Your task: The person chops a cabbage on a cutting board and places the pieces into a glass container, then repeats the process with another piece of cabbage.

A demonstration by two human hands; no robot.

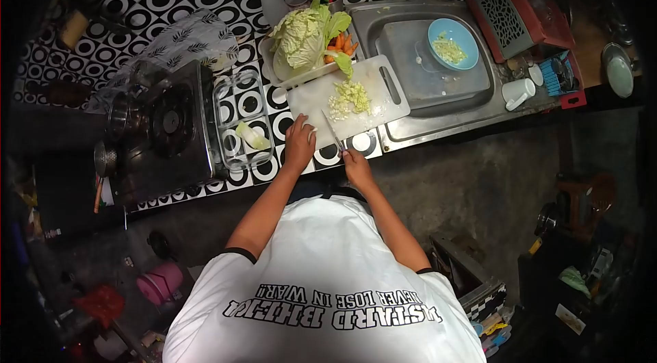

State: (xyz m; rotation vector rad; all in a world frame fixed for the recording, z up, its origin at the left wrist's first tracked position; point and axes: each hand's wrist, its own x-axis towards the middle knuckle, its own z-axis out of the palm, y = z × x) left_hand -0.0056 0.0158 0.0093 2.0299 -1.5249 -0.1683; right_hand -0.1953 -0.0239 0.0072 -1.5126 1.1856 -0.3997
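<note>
My right hand [357, 167] is closed round the handle of a knife [333, 132], whose blade points away from me over the white cutting board [304, 99]. Chopped cabbage [351, 99] lies in a loose pile on the board, beyond the blade. At the board's near left edge, my left hand [300, 141] has its fingers bent and close together. A small pale bit shows at its fingertips, too small to name. To the left, a clear glass dish [226, 111] holds a pale piece of cabbage [252, 136].
Behind the board a tray [272, 79] carries a cabbage head [301, 38] and carrots [343, 44]. On the right, a blue bowl [470, 40] of chopped pieces stands over the sink [373, 21], near a white mug [518, 94]. A gas stove [171, 151] is at left.
</note>
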